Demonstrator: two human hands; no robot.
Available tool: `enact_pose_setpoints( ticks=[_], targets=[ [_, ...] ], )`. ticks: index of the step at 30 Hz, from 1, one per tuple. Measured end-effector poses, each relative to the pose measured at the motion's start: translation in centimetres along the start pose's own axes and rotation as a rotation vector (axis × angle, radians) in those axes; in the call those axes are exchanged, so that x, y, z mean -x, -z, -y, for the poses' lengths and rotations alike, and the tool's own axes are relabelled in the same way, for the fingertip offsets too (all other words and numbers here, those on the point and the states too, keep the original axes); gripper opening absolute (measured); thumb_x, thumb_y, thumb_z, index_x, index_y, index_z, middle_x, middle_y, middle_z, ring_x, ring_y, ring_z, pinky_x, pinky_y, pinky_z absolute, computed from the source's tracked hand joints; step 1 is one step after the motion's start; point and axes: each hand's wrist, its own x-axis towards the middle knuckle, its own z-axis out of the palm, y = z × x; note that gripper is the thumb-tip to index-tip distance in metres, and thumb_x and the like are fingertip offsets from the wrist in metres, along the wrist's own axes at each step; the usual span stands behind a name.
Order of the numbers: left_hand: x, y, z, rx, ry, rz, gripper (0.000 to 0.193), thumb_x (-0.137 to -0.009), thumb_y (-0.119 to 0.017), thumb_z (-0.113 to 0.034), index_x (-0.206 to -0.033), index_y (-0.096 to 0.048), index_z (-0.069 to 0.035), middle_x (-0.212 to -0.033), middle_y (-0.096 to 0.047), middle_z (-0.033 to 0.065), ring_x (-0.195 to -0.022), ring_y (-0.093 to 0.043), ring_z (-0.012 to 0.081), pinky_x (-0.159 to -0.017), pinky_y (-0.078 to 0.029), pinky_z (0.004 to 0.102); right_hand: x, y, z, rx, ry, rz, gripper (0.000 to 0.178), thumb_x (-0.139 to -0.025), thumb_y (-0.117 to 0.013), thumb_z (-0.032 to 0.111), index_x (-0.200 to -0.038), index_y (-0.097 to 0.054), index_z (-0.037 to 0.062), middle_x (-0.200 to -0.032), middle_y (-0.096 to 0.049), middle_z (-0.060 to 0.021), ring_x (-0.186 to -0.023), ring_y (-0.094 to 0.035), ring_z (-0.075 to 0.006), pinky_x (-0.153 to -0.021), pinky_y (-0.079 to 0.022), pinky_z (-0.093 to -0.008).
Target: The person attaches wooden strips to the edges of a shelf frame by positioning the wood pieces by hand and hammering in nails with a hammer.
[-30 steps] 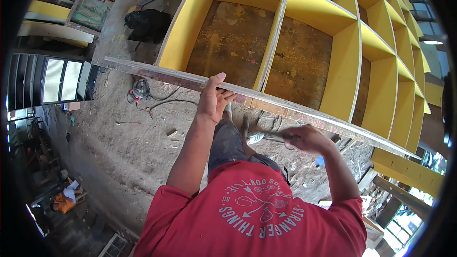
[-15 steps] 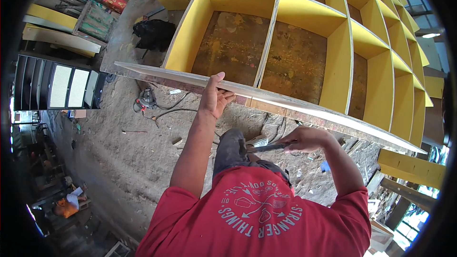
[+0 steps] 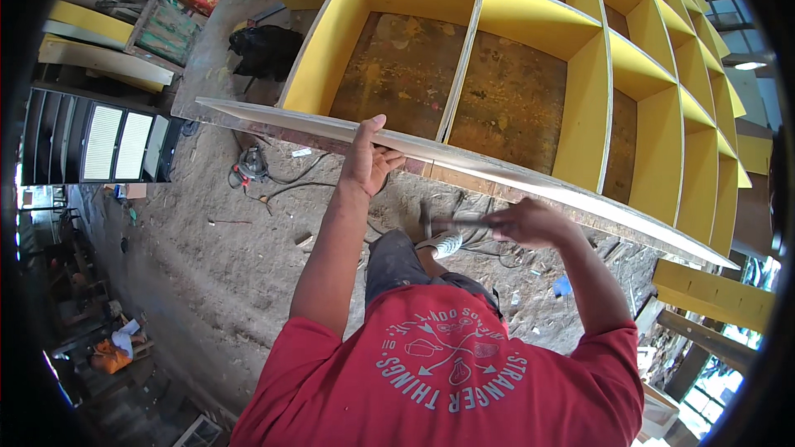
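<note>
Dirt floor [image 3: 224,273] and a corded power tool [image 3: 249,167] lie below a stained bench [image 3: 517,103], where a yellow compartmented frame [image 3: 584,116] rests, a long board [image 3: 281,122] along its near side. A worker's left hand [image 3: 364,167] holds that board, thumb over its face and the other fingers curled together lower down. Fingers wrapped around the handle, the right hand [image 3: 534,223] grips a motion-blurred hammer [image 3: 464,222], its head apart from the board, near a striped shoe [image 3: 447,244]
</note>
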Motion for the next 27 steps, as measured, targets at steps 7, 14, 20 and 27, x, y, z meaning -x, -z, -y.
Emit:
enact_pose_setpoints(
  ticks=[7, 14, 20, 27],
  targets=[
    [2.0, 1.9, 5.3, -0.561, -0.155, -0.037, 0.058, -0.099, -0.077, -0.027, -0.142, -0.058, 0.007, -0.131, -0.071, 0.015, -0.121, -0.067, 0.0189, -0.105, -0.051, 0.0317, 1.3, -2.7, 0.3, 0.05, -0.041, 0.07, 0.038, -0.098, -0.072, 0.029, -0.136, -0.072, 0.0262, -0.107, -0.077, -0.0169, -0.097, -0.073, -0.0394, -0.087, -0.055, -0.0474],
    [-0.9, 0.4, 8.1, -0.751, -0.239, 0.115, 0.025, -0.097, -0.079, -0.023, -0.101, -0.08, 0.002, -0.095, -0.08, 0.0097, -0.09, -0.073, 0.014, -0.084, -0.055, 0.0306, 2.2, -4.3, 0.0, -0.082, -0.013, -0.089, 0.044, -0.095, -0.075, 0.029, -0.139, -0.071, 0.0242, -0.105, -0.078, -0.0163, -0.091, -0.075, -0.0378, -0.085, -0.057, -0.0468],
    [-1.6, -0.1, 8.2, -0.764, -0.224, 0.065, 0.02, -0.094, -0.08, -0.018, -0.094, -0.08, 0.002, -0.087, -0.079, 0.0075, -0.079, -0.07, 0.0113, -0.076, -0.054, 0.0291, 2.1, -3.7, 1.1, -0.094, -0.029, -0.163, 0.041, -0.095, -0.073, 0.03, -0.135, -0.073, 0.0195, -0.102, -0.077, -0.0201, -0.094, -0.073, -0.0416, -0.086, -0.056, -0.0512],
    [-1.5, 1.0, 5.9, -0.765, -0.19, 0.126, 0.018, -0.091, -0.083, -0.018, -0.098, -0.083, -0.001, -0.086, -0.08, 0.0097, -0.076, -0.071, 0.0138, -0.073, -0.054, 0.0294, 1.5, -2.4, 3.3, -0.055, -0.04, -0.068, 0.04, -0.096, -0.072, 0.029, -0.135, -0.073, 0.0197, -0.106, -0.077, -0.0182, -0.096, -0.074, -0.0397, -0.087, -0.056, -0.0517]
  ],
)
